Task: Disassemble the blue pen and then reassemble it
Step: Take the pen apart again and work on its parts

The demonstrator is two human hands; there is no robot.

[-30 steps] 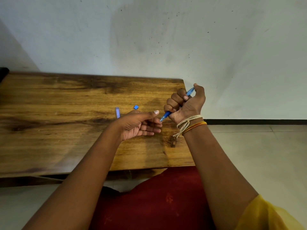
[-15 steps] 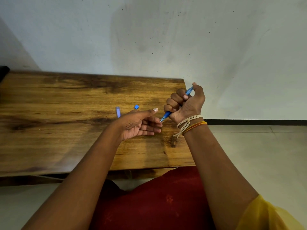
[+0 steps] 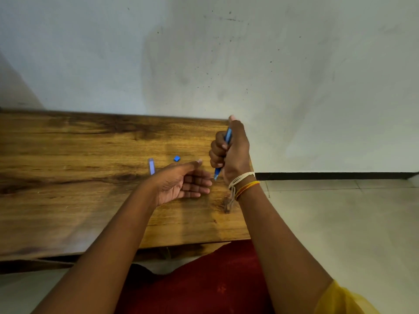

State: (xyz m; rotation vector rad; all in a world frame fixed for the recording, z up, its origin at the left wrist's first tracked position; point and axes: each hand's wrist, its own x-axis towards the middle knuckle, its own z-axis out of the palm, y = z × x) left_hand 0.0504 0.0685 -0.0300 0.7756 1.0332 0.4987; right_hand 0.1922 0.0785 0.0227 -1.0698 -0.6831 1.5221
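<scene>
Blue pen: we grip it steeply tilted in our fisted right hand, tip down, above the surface near its right edge. Left hand: spread, palm up, holding nothing, just beside the tip. Pale blue piece and small blue cap: lying on the surface, apart.

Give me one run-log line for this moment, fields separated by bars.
right hand: fist on blue pen | left hand: open, empty | two blue parts: on table
</scene>
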